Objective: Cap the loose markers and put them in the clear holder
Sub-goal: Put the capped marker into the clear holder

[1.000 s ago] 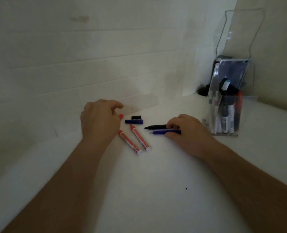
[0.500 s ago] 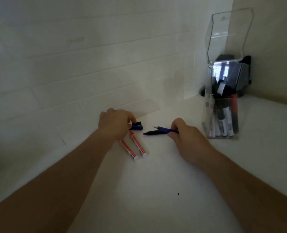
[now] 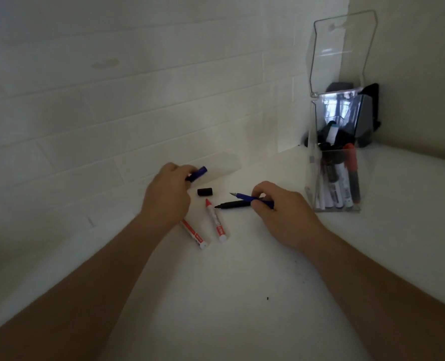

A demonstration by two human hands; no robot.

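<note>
My left hand (image 3: 168,195) holds a blue cap (image 3: 198,173) lifted off the white surface. My right hand (image 3: 281,212) pinches an uncapped blue marker (image 3: 245,197), its tip pointing left. Under it lies an uncapped black marker (image 3: 232,205). A black cap (image 3: 205,192) lies between my hands. Two red-and-white markers (image 3: 216,221) (image 3: 195,235) lie below my left hand; whether the left one is capped is hidden by my hand. The clear holder (image 3: 332,178) stands at the right with several markers in it.
A white brick wall runs along the left and back. The holder's clear lid (image 3: 342,50) stands up open. A dark object (image 3: 370,118) sits in the corner behind the holder. The white surface (image 3: 242,295) stretches toward me.
My left hand has picked the blue cap up from the surface and raised it. My right hand keeps the blue marker lifted. The black cap now lies uncovered.
</note>
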